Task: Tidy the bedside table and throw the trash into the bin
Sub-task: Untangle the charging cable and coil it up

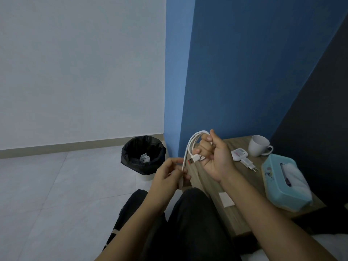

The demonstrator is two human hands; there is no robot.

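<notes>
A white USB cable [190,146] is looped in the air in front of the wooden bedside table [235,215]. My right hand [212,155] is closed around the coil, with the USB plug sticking out to the left. My left hand [169,176] pinches the loose end of the cable lower down. On the floor to the left stands the bin [144,157], lined with a black bag and holding some crumpled white trash. A small white paper square [227,199] lies on the table near its front edge.
On the table are a white mug [259,146], a white charger plug [248,163], a small white and pink device [238,153] and a teal tissue box [284,183]. A blue wall rises behind the table. My dark-trousered legs are below.
</notes>
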